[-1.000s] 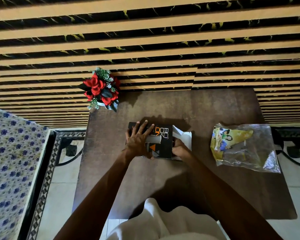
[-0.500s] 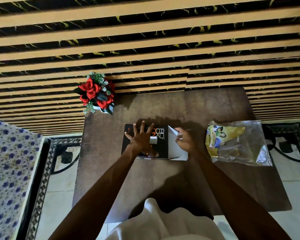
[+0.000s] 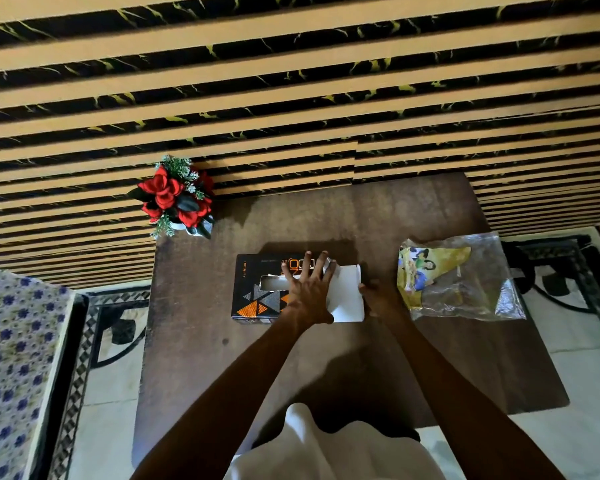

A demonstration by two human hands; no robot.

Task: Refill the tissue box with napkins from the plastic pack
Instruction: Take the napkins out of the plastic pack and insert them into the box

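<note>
Tissue box (image 3: 257, 289) lies mid-bench (image 3: 205, 358), my left hand (image 3: 309, 289) pressing it with spread grip, my right hand (image 3: 374, 299) at its white end flap, grip state unclear, plastic pack (image 3: 465, 282) nearby right.

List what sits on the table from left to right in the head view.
Red flower arrangement → tissue box → left hand → white napkin stack → right hand → plastic pack.
</note>
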